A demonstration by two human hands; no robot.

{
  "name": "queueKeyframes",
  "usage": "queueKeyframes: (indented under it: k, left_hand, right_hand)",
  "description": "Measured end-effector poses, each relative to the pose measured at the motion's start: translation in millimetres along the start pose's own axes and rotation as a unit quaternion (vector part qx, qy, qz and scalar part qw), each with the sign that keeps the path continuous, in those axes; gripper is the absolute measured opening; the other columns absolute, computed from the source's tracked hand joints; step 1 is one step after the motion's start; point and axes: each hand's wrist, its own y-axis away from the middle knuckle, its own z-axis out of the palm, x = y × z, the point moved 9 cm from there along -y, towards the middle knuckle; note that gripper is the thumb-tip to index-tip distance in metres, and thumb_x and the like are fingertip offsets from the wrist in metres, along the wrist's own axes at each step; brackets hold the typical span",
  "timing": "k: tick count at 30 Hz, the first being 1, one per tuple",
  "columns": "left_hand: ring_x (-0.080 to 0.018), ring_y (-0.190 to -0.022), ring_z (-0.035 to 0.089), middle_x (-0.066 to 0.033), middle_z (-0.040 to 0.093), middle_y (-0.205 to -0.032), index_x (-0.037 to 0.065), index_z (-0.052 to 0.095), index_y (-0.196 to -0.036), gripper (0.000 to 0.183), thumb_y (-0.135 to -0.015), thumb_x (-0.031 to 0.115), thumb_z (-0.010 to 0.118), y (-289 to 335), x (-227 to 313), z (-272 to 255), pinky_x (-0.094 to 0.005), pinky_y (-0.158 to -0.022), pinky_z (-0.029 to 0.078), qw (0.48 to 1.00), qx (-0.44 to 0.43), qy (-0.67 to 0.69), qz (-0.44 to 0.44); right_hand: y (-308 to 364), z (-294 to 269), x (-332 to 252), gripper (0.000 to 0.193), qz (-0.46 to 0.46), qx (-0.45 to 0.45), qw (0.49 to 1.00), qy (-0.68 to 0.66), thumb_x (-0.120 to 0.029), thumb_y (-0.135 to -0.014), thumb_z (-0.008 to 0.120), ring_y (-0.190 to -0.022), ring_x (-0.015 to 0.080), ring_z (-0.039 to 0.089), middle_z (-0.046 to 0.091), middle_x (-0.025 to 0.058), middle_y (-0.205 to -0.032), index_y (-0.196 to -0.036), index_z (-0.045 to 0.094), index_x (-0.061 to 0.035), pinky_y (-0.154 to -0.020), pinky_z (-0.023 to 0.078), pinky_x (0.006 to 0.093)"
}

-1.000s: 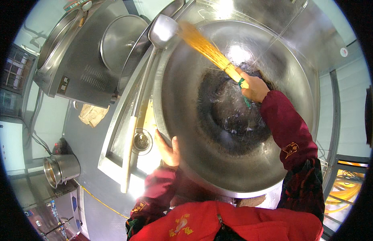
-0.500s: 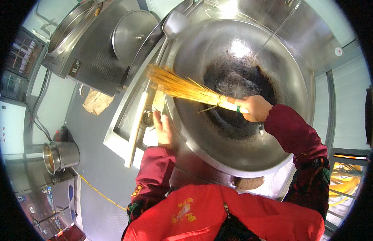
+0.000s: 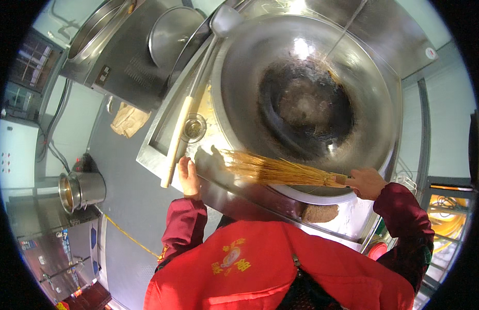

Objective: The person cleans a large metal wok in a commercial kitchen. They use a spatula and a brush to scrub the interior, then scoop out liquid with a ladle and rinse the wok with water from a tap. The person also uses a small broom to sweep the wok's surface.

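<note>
My right hand [image 3: 367,183] is closed round the handle of a straw hand broom [image 3: 286,171]. The bristles point left, over the near rim of a large steel wok [image 3: 239,93]; their tips are blurred above the counter. The wok's bottom is dark and scorched. My left hand [image 3: 189,177] holds nothing, its fingers raised and somewhat apart. It is beside the lower end of the pale wooden handle of a long wok spatula [image 3: 178,139], whose metal head rests at the far left of the wok rim.
A round drain strainer [image 3: 194,128] sits in the steel counter [image 3: 159,157] left of the wok. A brown scrubbing pad [image 3: 321,213] lies by the near rim. Further left are a steel lid [image 3: 172,39], crumpled brown paper [image 3: 130,120] and a steel pot [image 3: 90,188].
The broom has moved from over the wok's middle toward me and to the right, down to the near rim. My left hand has drawn back toward me and a little left.
</note>
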Motion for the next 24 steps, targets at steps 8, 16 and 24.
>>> queueKeyframes:
  k: [8, 16, 24]
  left_hand:
    - [-0.0216, -0.116, 0.043, -0.0133, 0.044, -0.125, 0.0, 0.036, -0.127, 0.042, -0.089, 0.008, 0.05, -5.4, 16.8, 80.1, -0.0325, -0.097, 0.034, 0.989, -0.116, -0.029, 0.092]
    - [-0.0404, -0.126, 0.025, -0.0305, 0.029, -0.132, -0.009, 0.022, -0.131, 0.066, -0.083, 0.018, 0.057, -28.4, 45.0, 168.1, -0.0412, -0.105, 0.018, 0.899, -0.063, -0.338, 0.272]
    - [-0.0443, -0.128, 0.018, -0.0343, 0.02, -0.135, -0.011, 0.015, -0.133, 0.074, -0.085, 0.028, 0.055, -34.1, 36.0, 186.6, -0.0431, -0.106, 0.016, 0.887, -0.09, -0.371, 0.26]
  right_hand:
    - [27.2, 51.6, 102.4, 0.063, 0.131, -0.005, 0.991, 0.022, -0.009, -0.069, 0.058, -0.064, 0.0289, 0.058, 0.052, 0.0093, -0.074, -0.126, 0.038, -0.0279, -0.052, 0.045, 0.04]
    - [-114.1, 191.7, 200.8, 0.064, 0.431, -0.153, 0.865, -0.205, -0.013, -0.082, 0.048, -0.094, 0.035, 0.057, 0.055, 0.0247, -0.108, -0.139, 0.02, -0.0218, -0.076, 0.047, 0.0419]
    - [-126.7, 227.3, 164.6, 0.082, 0.42, -0.123, 0.837, -0.328, -0.011, -0.075, 0.056, -0.077, 0.0318, 0.06, 0.06, 0.0211, -0.089, -0.141, 0.01, -0.0243, -0.063, 0.047, 0.0388]
